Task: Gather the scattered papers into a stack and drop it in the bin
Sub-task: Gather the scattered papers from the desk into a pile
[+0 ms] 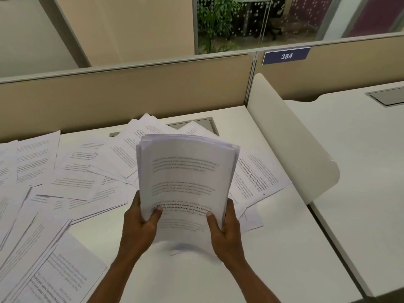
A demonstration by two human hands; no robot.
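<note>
Both grips clamp one stack of papers [185, 182]: the left hand [140, 228] curls round its lower left edge, the right hand [223, 228] round its lower right, thumbs pressed on the front sheet. The stack stands upright above the white counter [273, 248], where loose sheets [65, 182] lie scattered behind and to the left.

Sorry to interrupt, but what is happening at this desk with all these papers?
A person is gathering printed sheets into a stack, gripping its lower end with the left hand and the right hand above the white desk. Many loose papers remain spread over the desk, mostly to the left and behind the stack, so the gathering is unfinished. No bin shows in this view.
</note>
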